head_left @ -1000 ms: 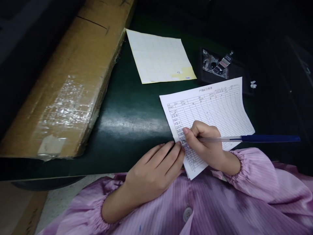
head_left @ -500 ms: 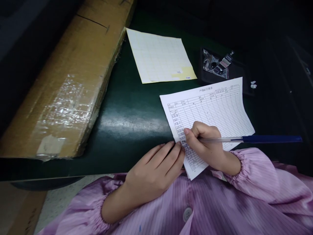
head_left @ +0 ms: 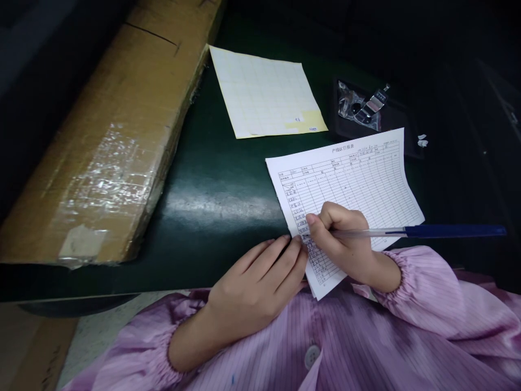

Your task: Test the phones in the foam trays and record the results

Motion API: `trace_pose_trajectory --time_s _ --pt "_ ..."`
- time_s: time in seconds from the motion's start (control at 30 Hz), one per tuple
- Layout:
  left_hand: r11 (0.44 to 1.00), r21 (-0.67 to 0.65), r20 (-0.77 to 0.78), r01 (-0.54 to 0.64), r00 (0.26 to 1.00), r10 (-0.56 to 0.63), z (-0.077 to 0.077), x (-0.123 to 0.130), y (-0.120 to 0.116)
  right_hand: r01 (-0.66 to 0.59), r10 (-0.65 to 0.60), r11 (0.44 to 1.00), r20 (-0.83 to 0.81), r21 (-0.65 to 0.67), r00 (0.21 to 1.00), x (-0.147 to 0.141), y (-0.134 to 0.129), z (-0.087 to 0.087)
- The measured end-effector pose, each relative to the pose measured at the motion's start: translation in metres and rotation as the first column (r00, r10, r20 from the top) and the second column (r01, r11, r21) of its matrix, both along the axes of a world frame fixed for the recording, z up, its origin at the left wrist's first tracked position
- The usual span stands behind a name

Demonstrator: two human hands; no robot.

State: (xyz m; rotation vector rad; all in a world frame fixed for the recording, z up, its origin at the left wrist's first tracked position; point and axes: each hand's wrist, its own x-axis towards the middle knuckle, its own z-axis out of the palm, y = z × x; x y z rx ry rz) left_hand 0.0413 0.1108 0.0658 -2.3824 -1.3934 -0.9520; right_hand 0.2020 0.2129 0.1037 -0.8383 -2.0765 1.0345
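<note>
A stack of printed forms lies at a slant on the dark green table, its left column filled with handwriting. My right hand is closed around a ballpoint pen with a clear barrel and a blue cap on its back end. The pen's tip is hidden by my fingers, low in the left columns of the top sheet. Flat and palm down, my left hand rests with its fingertips on the left edge of the forms, close to the right hand's fingers.
A long cardboard box wrapped in clear tape lies at the left. Behind the forms is a label sheet. A black tray at the back right holds a small plastic bag and a metal clip-like part.
The pen's back end has shifted very slightly to the right. Both hands and the forms stay in nearly the same place.
</note>
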Motion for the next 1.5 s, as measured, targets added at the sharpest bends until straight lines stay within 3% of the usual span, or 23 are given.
trace_pose_trajectory --time_s 0.67,0.9,1.5 --pt "1.0 -0.017 -0.002 -0.003 1.0 0.003 0.0027 0.0006 -0.0004 0.021 -0.022 1.0 0.025 0.019 0.999 -0.0007 -0.0003 0.0003" --pt "1.0 -0.018 -0.013 -0.011 1.0 0.011 0.0014 0.0007 -0.0004 -0.034 0.034 0.999 -0.009 0.005 0.999 -0.0007 0.0007 -0.0007" --pt "1.0 -0.014 -0.016 -0.007 1.0 0.006 0.003 -0.0006 -0.0011 0.092 -0.092 0.995 0.008 0.028 0.996 -0.0021 0.0013 0.0008"
